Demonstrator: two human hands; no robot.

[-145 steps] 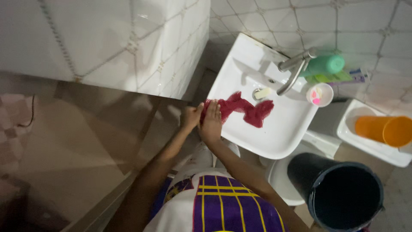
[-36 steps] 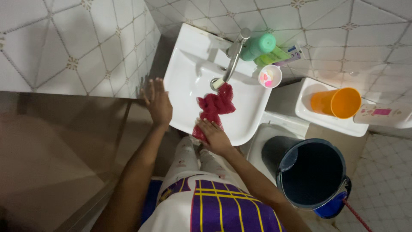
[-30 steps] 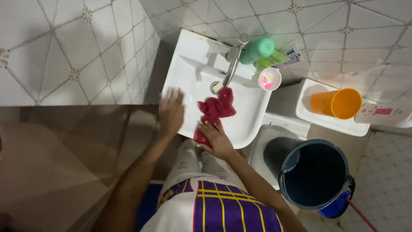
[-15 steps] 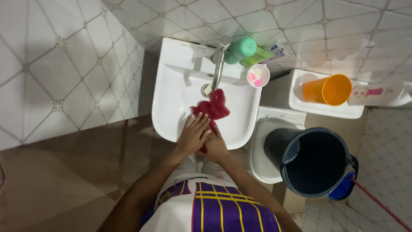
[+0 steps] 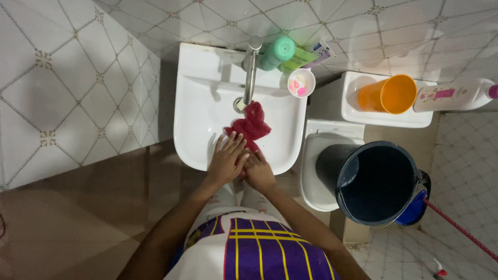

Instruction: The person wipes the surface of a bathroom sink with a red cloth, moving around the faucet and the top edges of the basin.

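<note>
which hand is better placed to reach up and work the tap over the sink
Probably the left hand: it rests atop the red mesh cloth, fingers toward the tap. The right hand sits lower, partly beneath it.

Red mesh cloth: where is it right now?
In the head view the red mesh cloth lies in the white sink, under the tap, with the left hand and right hand at its near end.

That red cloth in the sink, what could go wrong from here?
The red cloth lies bunched right at the drain under the tap, so it might block draining. Both hands press at the sink front rim, so water could drip onto the floor. The small cup on the rim might get knocked.
</note>
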